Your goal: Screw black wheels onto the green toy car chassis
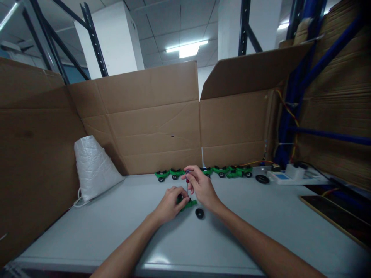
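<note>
My left hand point(171, 204) is closed around a green toy vehicle point(189, 204) on the table, with its fingers covering much of the body. A dark wheel shows between the thumb and fingers. Above it, my right hand point(203, 188) pinches a small screwdriver point(187, 179) with a red part on its handle. The screwdriver stands nearly upright, and its thin shaft reaches down to the toy. Whether its tip sits in a screw is too small to tell. Just right of the toy lies a loose black wheel point(199, 213).
Several green toy vehicles point(222, 172) line the table's back edge before a cardboard wall point(156, 127). A white padded bag point(94, 170) leans at the left. A black ring point(262, 179) and a power strip point(298, 175) with cables lie at the right, near a blue rack post point(286, 116).
</note>
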Motion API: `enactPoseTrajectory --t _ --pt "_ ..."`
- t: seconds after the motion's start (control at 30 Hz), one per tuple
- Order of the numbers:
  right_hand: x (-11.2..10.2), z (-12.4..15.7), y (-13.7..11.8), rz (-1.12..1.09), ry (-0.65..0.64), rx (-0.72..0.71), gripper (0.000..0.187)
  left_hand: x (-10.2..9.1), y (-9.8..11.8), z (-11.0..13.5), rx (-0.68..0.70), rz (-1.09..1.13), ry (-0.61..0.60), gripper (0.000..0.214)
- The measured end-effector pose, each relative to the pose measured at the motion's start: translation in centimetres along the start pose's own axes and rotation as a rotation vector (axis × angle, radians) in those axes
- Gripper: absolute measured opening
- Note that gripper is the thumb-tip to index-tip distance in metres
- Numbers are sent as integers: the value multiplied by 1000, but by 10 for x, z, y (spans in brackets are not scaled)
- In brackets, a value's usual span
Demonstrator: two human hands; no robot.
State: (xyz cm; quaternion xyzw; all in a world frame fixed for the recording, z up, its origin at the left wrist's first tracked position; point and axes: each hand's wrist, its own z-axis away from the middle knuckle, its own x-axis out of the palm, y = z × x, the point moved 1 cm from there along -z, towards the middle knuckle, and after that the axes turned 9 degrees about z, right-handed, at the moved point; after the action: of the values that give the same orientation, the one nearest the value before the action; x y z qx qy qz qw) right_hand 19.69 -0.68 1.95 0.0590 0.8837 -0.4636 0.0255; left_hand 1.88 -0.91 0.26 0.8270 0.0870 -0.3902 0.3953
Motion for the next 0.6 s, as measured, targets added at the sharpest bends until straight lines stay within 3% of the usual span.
enactPoseTrajectory --t 0.33,0.6 --pt "-2 1 -6 66 44 6 27 2 -4 -1 18 54 21 10" --pt "5 3 -4 -43 51 5 32 1 -7 -2 9 107 44 13"
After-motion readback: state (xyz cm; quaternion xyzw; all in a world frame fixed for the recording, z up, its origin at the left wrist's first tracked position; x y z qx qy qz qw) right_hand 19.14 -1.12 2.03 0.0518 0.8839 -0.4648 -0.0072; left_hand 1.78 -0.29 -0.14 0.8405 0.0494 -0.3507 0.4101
